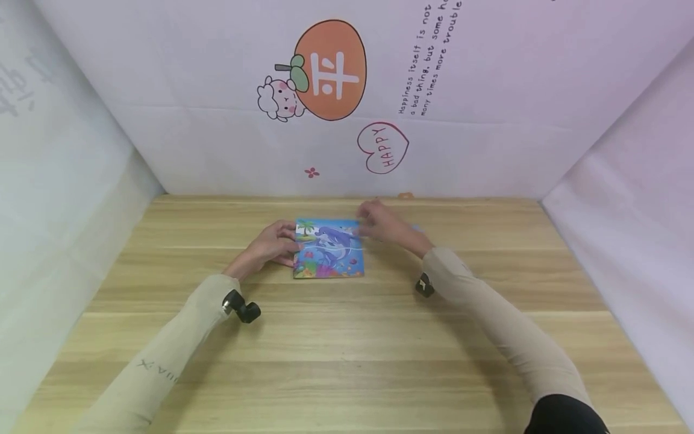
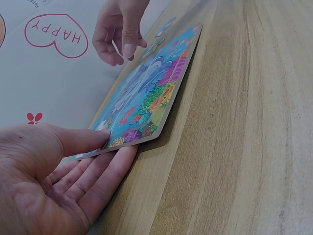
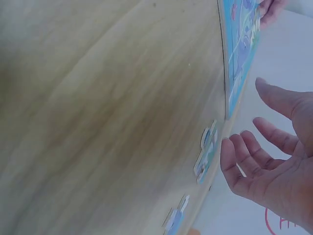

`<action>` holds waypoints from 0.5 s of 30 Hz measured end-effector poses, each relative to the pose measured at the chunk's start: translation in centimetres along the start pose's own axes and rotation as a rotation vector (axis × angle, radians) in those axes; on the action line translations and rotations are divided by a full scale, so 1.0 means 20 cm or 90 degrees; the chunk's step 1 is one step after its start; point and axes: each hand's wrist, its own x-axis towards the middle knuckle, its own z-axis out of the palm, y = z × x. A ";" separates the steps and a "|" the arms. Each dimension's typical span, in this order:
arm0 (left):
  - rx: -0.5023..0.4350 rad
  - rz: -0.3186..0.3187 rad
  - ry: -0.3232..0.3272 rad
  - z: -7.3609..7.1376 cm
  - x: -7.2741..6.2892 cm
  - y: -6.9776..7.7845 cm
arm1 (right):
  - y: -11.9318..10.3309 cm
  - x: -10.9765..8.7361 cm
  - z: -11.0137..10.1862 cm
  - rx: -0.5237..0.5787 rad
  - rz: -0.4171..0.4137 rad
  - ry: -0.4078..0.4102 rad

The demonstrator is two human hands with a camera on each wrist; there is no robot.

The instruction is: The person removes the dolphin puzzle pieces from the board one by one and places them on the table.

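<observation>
A square dolphin jigsaw puzzle (image 1: 329, 253) on a thin board lies near the back of the table. At its left edge, my left hand (image 1: 271, 244) grips the board. The left wrist view shows that thumb on the picture and the fingers of my left hand (image 2: 73, 171) beneath the board. Above the far right corner of the puzzle is my right hand (image 1: 387, 226). In the right wrist view, my right hand (image 3: 274, 142) has loosely bent, spread fingers with nothing between them. Below it on the table are a loose puzzle piece (image 3: 207, 152) and another piece (image 3: 176, 218).
The wooden table (image 1: 336, 355) extends towards me and to both sides. Behind it rises a white printed cloth (image 1: 217, 138), with further white cloth at left and right. Each sleeve carries a small black wrist camera (image 1: 241, 306).
</observation>
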 end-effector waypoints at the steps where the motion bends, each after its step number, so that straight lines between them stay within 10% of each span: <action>1: 0.000 -0.001 -0.001 0.00 0.00 0.00 | 0.00 0.01 0.01 -0.008 -0.004 -0.003; 15: 0.001 0.011 0.002 0.00 0.01 -0.01 | -0.09 0.05 0.10 -0.101 -0.039 -0.055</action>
